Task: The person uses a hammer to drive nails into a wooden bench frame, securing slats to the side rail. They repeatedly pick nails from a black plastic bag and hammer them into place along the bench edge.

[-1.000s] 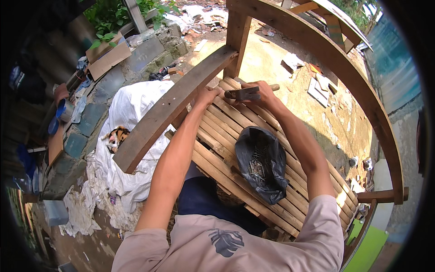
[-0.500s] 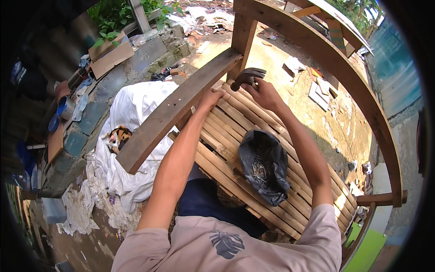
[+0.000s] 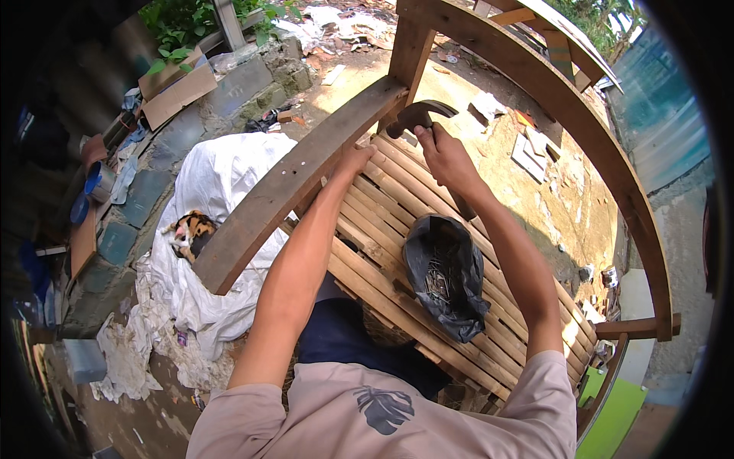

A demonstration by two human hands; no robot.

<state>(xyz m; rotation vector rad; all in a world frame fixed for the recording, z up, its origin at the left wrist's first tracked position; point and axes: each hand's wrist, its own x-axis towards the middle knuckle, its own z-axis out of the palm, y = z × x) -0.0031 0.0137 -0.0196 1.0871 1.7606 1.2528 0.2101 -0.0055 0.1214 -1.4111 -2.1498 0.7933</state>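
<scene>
My right hand [image 3: 449, 162] is closed around the handle of a claw hammer [image 3: 415, 118]. The dark hammer head is beside the wooden post, above the far end of the bamboo slats [image 3: 394, 180], and the handle's lower end shows below my wrist. My left hand [image 3: 355, 161] rests at that same far end, close against the wooden rail [image 3: 298, 183]. Its fingers are bent together at the slat edge; whatever they pinch is too small to make out. Between my forearms, a black plastic bag [image 3: 474, 268] lies open on the slats with many loose nails [image 3: 438, 279] inside.
A curved wooden beam [image 3: 612, 138] arches over the right side. Left of the rail, a calico cat [image 3: 195, 229] lies on a white sack [image 3: 245, 164]. A low block wall [image 3: 176, 138] carries cardboard [image 3: 180, 96] and a blue cup [image 3: 99, 182]. Scraps litter the ground beyond.
My right hand has shifted along the hammer and the hammer has turned, so its handle now shows below my wrist. My left hand stays at the slat end.
</scene>
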